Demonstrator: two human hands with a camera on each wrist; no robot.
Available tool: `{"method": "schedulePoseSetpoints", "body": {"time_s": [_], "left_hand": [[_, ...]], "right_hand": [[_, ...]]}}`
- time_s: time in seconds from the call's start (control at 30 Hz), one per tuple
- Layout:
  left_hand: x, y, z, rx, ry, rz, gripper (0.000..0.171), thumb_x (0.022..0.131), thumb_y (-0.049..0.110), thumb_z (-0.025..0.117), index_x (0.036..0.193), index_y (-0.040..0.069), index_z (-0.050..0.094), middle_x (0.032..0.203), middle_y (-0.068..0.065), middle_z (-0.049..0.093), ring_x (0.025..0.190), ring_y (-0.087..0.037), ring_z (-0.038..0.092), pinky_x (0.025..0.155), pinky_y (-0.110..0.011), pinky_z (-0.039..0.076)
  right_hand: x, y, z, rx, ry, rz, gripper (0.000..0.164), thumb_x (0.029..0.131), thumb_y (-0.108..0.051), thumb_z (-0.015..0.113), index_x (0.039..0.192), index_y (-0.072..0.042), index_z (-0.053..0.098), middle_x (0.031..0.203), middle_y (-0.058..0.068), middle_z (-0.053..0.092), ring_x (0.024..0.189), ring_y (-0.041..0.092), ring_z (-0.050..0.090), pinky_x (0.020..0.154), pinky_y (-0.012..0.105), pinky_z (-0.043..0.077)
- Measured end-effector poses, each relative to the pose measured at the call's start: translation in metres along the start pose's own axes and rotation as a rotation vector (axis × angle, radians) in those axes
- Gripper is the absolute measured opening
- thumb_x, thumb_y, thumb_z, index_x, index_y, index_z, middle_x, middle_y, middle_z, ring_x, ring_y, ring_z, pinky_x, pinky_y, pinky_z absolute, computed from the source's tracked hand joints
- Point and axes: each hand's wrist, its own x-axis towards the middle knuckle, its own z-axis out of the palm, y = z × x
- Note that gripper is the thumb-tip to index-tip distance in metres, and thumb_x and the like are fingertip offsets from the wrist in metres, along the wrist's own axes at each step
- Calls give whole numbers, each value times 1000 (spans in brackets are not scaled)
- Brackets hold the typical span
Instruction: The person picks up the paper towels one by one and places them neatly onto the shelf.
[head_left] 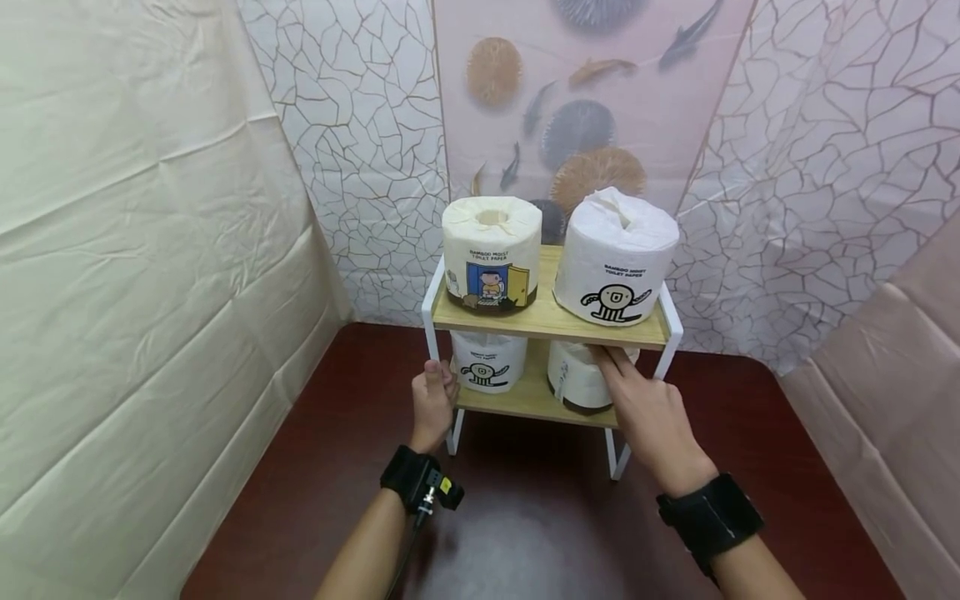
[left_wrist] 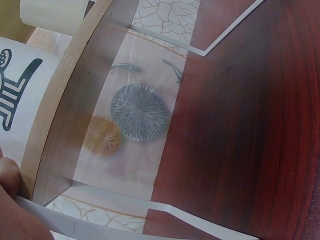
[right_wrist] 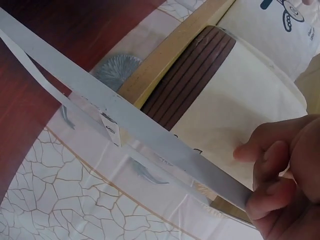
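A two-tier wooden rack with white metal legs stands before me. My left hand grips its left upright beside the lower tier. In the left wrist view, part of that hand shows at the frame. Beneath the upper board, extended fingers of my right hand touch the top of the lower right toilet roll. The right wrist view shows other fingers bent near the white frame, beside that roll. To its left on the lower tier sits another toilet roll.
On the upper board are two more toilet rolls, a cream one at left and a white one at right. The rack stands on a dark red table. Cloth-covered walls enclose the back and sides.
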Motion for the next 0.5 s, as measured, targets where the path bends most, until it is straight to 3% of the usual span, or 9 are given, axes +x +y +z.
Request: {"method": "schedulePoseSetpoints", "body": {"time_s": [0.5], "left_hand": [[0,1,1,-5,3,-12,67,107,69,32,67,15,36,51,11,29,43,-5,23,42,-22,21]], "right_hand": [[2,1,-3,31,-17,-9,79,89,13,66,161,-9,41,154,12,50,43,15,34,39,38,42]]}}
